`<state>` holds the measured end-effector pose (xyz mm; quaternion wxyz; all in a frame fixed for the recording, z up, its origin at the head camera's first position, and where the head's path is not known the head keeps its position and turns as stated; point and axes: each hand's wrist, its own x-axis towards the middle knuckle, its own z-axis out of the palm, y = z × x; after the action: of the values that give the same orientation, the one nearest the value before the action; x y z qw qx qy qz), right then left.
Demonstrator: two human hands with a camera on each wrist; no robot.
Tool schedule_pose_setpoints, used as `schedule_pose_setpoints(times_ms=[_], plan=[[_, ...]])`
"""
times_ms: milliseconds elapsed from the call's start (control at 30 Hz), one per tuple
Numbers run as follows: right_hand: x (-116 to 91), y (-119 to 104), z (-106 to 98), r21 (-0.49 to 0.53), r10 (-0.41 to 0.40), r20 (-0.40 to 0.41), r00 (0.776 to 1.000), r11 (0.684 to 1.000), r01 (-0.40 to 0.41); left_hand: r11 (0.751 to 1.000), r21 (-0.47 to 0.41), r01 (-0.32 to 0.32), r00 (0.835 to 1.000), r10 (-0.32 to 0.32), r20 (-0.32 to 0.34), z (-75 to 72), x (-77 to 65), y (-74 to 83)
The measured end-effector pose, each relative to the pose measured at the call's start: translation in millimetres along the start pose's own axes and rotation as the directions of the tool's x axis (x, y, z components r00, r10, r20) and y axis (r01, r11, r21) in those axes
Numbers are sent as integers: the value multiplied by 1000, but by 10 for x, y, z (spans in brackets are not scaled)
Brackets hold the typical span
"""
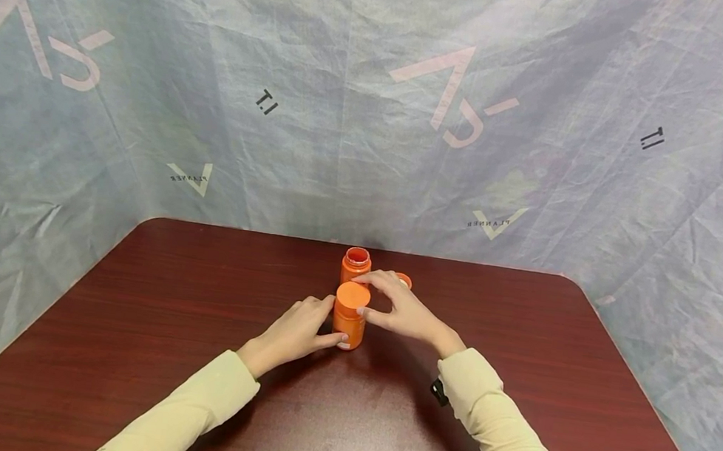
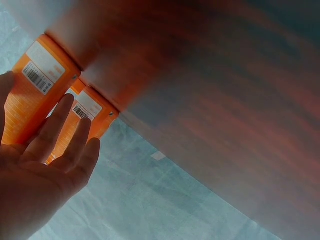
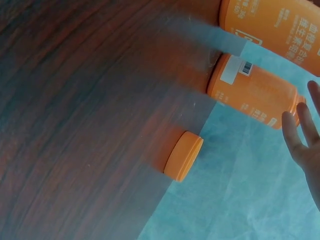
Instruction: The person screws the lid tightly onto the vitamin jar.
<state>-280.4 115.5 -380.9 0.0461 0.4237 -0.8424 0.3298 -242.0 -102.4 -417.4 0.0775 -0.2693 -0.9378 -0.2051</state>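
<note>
A capped orange bottle (image 1: 348, 326) stands upright, nearer the person. My left hand (image 1: 297, 330) holds it low down, its thumb across the front and its fingers at the left side; the left wrist view shows several fingers stretched loosely past it. At the orange lid (image 1: 353, 295), the right hand (image 1: 407, 311) has its thumb at the near right rim and a fingertip at the far rim, pinching it. Other right fingers spread near the neck of a second orange bottle (image 3: 255, 92), which stands open-mouthed just behind. Its loose orange cap (image 3: 183, 156) lies to the right.
The dark red wooden table (image 1: 160, 284) reaches back to a hanging grey printed cloth (image 1: 340, 119), which also surrounds the sides. A small black object (image 1: 439, 392) shows beside the right sleeve.
</note>
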Motion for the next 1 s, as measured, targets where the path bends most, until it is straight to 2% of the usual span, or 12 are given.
schedule_pose_setpoints(times_ms=[333,600,1000], plan=[[-12,-15,23,-38,7,-83,997,999,-10,1000,16,-7,1000,7,3,-1,4,10],[5,7,47,-72,-22,-125,992,997,13,1000,14,-8,1000,8,-2,-13,10,15],[0,21,62,-42,6,-88,996,999,-10,1000,13,-8,1000,8,2,-2,10,4]])
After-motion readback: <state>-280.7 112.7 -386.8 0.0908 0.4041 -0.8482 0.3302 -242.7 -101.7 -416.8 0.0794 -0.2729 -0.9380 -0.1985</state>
